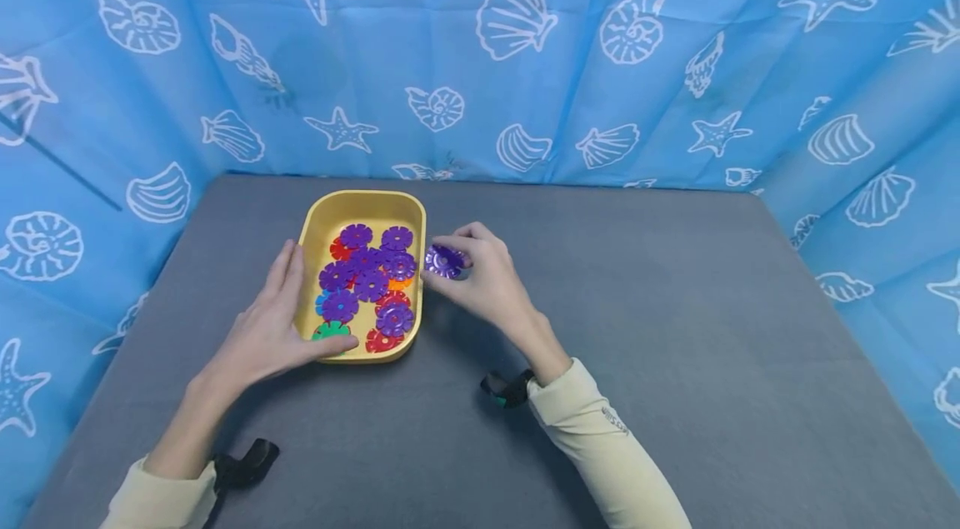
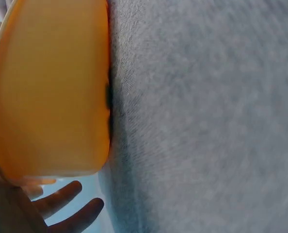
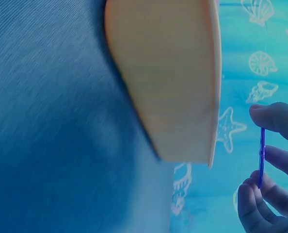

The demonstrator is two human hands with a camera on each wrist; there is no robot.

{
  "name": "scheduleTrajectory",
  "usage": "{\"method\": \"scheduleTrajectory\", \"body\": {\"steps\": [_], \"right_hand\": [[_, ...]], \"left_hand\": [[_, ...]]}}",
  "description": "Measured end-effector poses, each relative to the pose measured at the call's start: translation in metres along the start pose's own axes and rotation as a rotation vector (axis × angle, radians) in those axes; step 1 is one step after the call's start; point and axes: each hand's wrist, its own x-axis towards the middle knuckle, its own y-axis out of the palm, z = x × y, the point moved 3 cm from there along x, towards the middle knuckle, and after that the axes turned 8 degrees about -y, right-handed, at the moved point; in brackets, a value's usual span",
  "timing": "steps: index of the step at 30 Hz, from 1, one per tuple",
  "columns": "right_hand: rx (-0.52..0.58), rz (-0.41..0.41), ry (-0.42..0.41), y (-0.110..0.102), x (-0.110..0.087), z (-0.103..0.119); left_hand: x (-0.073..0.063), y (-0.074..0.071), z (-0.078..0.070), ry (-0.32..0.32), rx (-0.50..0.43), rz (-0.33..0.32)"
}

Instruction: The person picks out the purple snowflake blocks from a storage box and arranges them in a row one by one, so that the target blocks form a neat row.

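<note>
A yellow tray holds several notched plastic discs, mostly purple, with some red, orange, blue and green ones. My left hand rests against the tray's near left corner. Its fingers lie fairly straight along the left side while the thumb reaches over the near rim, above a green disc. Just off the tray's right rim, my right hand pinches a purple notched disc between thumb and fingers. In the right wrist view that disc appears edge-on, higher than the table.
The tray stands on a grey cloth-covered table, left of its middle. Behind and at both sides hangs a blue curtain printed with white shells and starfish. Black straps are worn at both wrists.
</note>
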Motion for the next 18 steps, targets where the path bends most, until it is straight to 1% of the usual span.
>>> {"method": "scheduleTrajectory", "body": {"steps": [5,12,15,18], "right_hand": [[-0.029,0.015,0.056,-0.004,-0.01,-0.016],[-0.084,0.084,0.115,-0.002,-0.02,-0.034],[-0.1,0.111,0.129,0.0,-0.024,-0.04],[-0.107,0.13,0.126,0.0,-0.027,-0.044]], "left_hand": [[-0.003,0.002,0.002,-0.007,-0.003,0.012],[-0.002,0.002,0.001,-0.011,0.079,0.009],[-0.003,0.003,0.001,-0.019,0.092,0.014],[-0.005,0.002,0.002,-0.036,0.093,0.019]]}}
